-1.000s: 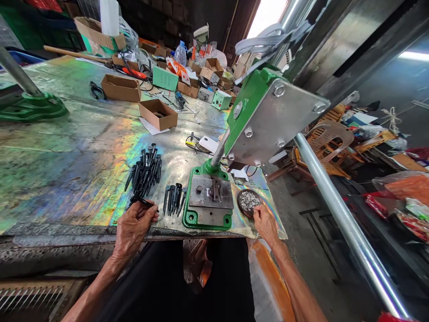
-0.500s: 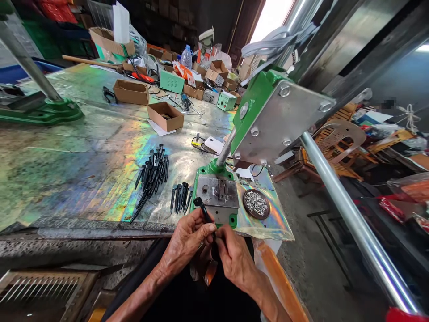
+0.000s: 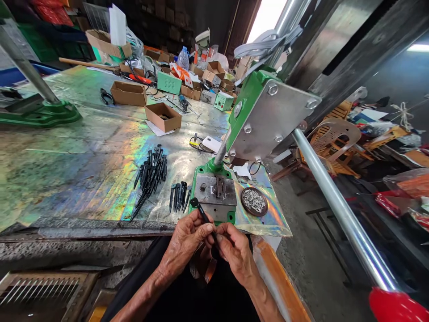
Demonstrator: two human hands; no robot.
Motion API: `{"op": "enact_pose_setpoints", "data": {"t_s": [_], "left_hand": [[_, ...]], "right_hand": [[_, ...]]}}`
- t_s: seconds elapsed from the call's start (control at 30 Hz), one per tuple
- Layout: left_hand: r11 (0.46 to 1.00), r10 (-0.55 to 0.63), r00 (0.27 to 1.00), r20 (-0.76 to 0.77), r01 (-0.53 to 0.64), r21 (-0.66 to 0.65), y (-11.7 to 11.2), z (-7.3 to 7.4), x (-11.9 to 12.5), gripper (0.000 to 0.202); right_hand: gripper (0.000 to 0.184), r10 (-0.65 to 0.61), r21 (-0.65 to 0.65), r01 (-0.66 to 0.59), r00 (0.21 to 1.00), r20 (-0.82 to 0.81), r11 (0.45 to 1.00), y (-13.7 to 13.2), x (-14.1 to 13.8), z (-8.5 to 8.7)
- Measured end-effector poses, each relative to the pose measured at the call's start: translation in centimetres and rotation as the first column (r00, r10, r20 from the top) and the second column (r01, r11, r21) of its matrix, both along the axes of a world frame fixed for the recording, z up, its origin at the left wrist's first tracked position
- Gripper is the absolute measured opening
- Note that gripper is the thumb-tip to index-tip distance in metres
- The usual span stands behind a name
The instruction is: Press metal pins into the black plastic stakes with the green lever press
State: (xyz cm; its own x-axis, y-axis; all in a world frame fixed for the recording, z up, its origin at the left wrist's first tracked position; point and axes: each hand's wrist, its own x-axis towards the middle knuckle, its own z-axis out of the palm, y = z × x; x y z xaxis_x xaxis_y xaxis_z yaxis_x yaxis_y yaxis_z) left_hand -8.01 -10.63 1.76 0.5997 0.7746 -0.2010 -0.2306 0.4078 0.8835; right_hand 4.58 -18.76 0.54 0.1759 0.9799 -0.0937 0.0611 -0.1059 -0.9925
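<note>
My left hand (image 3: 186,243) is closed around a slim black plastic piece (image 3: 201,212), whose round end sticks up above my fingers. My right hand (image 3: 235,251) pinches the lower end of the same piece; anything small in its fingertips is hidden. Both hands meet at the table's near edge, just in front of the green press base (image 3: 214,197). A round dark dish of small silvery pins (image 3: 254,201) lies right of the base. Left of it lie a short row of black pieces (image 3: 179,196) and a bigger pile (image 3: 150,174).
The green-and-steel press head (image 3: 268,118) hangs over the base, its long steel lever (image 3: 338,210) with a red grip running to the lower right. Open cardboard boxes (image 3: 163,116), tools and cables crowd the far table. A second green press base (image 3: 43,114) stands far left.
My left hand lifted one black piece off the table and my right hand left the pin dish; both came together in front of the press base. Over the last half second they barely moved.
</note>
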Motion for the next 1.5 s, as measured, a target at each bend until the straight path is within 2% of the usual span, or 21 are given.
{"op": "enact_pose_setpoints", "data": {"t_s": [0.1,0.23,0.43,0.7,0.87,1.33,1.5], "left_hand": [[0.999,0.047,0.999,-0.007,-0.047,0.005,0.0,0.0,0.2,0.027],[0.991,0.133,0.991,-0.012,-0.133,-0.008,0.1,0.0,0.4,0.026],[0.974,0.221,0.975,-0.003,-0.221,-0.051,0.3,-0.7,0.2,0.027],[0.937,0.273,0.959,0.076,-0.247,-0.248,0.5,-0.7,0.3,0.036],[0.916,0.282,0.956,0.086,-0.242,-0.319,0.5,-0.8,0.3,0.039],[0.908,0.279,0.957,0.079,-0.236,-0.345,0.5,-1.3,0.2,0.04],[0.916,0.288,0.956,0.053,-0.259,-0.305,0.4,-1.3,0.3,0.04]], "right_hand": [[0.02,-0.117,-0.04,0.111,0.969,-0.219,0.993,0.4,-0.4,-0.9],[0.017,-0.206,-0.036,0.204,0.939,-0.274,0.978,1.1,-0.6,-0.9],[0.019,-0.269,-0.011,0.283,0.9,-0.343,0.959,1.8,-0.5,0.4],[0.018,-0.261,-0.014,0.269,0.918,-0.299,0.963,2.2,-1.3,0.4],[0.017,-0.253,-0.01,0.26,0.931,-0.264,0.966,2.4,-1.6,0.0],[0.021,-0.226,-0.033,0.224,0.956,-0.187,0.974,2.7,-1.4,-0.1],[0.018,-0.199,-0.014,0.199,0.979,-0.05,0.98,2.6,-1.2,-0.1]]}}
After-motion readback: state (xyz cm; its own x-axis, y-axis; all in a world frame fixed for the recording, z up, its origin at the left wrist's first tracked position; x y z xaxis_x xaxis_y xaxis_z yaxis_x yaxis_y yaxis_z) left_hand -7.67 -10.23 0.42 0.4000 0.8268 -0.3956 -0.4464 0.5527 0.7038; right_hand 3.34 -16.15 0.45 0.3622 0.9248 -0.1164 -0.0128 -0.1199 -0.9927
